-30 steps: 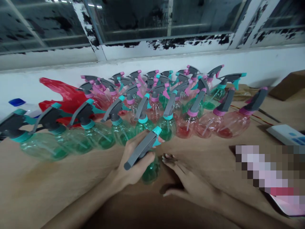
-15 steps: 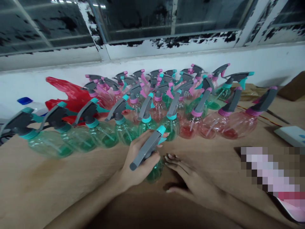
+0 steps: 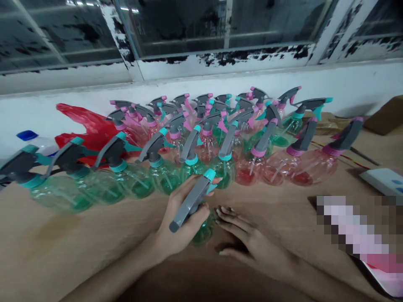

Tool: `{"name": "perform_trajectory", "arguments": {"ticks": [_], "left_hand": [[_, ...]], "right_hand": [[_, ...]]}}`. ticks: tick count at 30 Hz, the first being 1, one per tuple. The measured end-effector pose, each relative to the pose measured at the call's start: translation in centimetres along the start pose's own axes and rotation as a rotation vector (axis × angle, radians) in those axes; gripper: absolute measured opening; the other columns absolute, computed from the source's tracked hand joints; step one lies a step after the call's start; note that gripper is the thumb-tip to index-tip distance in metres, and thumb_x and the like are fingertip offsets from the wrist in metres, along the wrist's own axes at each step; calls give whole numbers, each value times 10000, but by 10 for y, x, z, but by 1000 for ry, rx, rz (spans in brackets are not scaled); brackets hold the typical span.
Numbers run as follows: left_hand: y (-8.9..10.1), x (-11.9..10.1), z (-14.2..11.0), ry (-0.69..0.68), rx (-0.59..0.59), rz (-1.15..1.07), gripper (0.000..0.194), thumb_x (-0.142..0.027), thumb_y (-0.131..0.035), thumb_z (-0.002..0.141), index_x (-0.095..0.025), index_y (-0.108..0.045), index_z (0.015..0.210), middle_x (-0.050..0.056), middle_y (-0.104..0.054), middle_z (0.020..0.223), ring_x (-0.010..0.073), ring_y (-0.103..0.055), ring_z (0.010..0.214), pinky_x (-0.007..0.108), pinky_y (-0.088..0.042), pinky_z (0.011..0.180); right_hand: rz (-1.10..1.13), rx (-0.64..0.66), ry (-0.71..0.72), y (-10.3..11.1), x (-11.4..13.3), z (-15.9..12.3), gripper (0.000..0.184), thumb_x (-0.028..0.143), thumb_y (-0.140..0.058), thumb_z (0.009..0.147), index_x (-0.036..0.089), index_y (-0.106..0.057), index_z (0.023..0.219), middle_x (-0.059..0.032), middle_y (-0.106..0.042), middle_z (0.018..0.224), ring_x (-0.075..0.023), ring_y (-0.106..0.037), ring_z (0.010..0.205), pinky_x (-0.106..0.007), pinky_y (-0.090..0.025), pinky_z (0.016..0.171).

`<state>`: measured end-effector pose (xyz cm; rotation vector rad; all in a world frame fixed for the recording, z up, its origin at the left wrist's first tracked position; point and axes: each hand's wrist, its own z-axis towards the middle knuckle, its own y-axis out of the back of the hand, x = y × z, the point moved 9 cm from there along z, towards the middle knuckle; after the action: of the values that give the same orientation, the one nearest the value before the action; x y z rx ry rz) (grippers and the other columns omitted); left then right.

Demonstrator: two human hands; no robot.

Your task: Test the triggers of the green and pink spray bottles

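Note:
My left hand (image 3: 179, 218) is shut around a spray bottle, gripping the grey trigger head (image 3: 190, 203) with its teal collar. The green plastic body of this bottle (image 3: 204, 231) shows below my fingers, tilted and low over the table. My right hand (image 3: 247, 239) lies open on the wooden tabletop (image 3: 78, 243), its fingertips close beside the held bottle. Behind both hands stand rows of green spray bottles (image 3: 165, 178) and pink spray bottles (image 3: 248, 172), lying or leaning close together.
A red plastic bag (image 3: 85, 134) and a blue-capped white bottle (image 3: 34, 144) sit at the back left. To the right are a white flat device (image 3: 382, 180), a pixelated object (image 3: 355, 235) and a cardboard box (image 3: 384, 115). A white wall and window run behind.
The view has shifted slightly. My left hand still grips the same bottle, and my right hand stays beside it with little movement.

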<state>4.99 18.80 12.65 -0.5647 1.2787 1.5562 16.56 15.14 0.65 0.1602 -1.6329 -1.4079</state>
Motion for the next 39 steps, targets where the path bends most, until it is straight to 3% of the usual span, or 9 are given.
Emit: {"name": "perform_trajectory", "arguments": {"ticks": [5, 11, 21, 33, 39], "left_hand": [[0, 0, 1, -22, -1, 2, 441, -42, -473, 679, -265, -619, 1031, 14, -620, 938, 168, -616, 789, 314, -512, 753], [-1, -3, 3, -24, 16, -12, 385, -67, -479, 690, -258, -621, 992, 31, -625, 1041, 179, -621, 846, 317, -524, 753], [0, -8, 3, -32, 56, 58, 351, -106, -458, 705, -249, -621, 982, 23, -598, 817, 184, -581, 727, 332, -508, 694], [1, -14, 5, -72, 62, 87, 204, -116, -435, 698, -251, -556, 792, 7, -577, 774, 183, -577, 712, 323, -494, 683], [2, -14, 6, -66, 56, 123, 220, -139, -438, 697, -256, -583, 813, 3, -557, 717, 176, -549, 656, 315, -492, 638]], "right_hand": [[-3, 18, -18, -2, -2, 0, 596, 507, -470, 855, 195, -385, 1356, -33, -372, 1431, -187, -285, 1330, -388, -258, 1100], [20, 10, -13, -1, -2, 0, 588, 497, -482, 853, 196, -396, 1350, -45, -389, 1422, -191, -287, 1330, -386, -261, 1098], [13, 1, -11, -1, -2, -1, 587, 484, -495, 851, 214, -382, 1359, -42, -402, 1414, -206, -300, 1324, -408, -279, 1092], [-14, 17, 2, -1, -1, 0, 587, 506, -448, 868, 186, -386, 1355, -38, -369, 1432, -188, -276, 1334, -388, -261, 1101], [7, -8, 4, 0, 0, 0, 591, 483, -489, 855, 209, -368, 1365, -43, -389, 1421, -199, -292, 1327, -399, -274, 1095]]}}
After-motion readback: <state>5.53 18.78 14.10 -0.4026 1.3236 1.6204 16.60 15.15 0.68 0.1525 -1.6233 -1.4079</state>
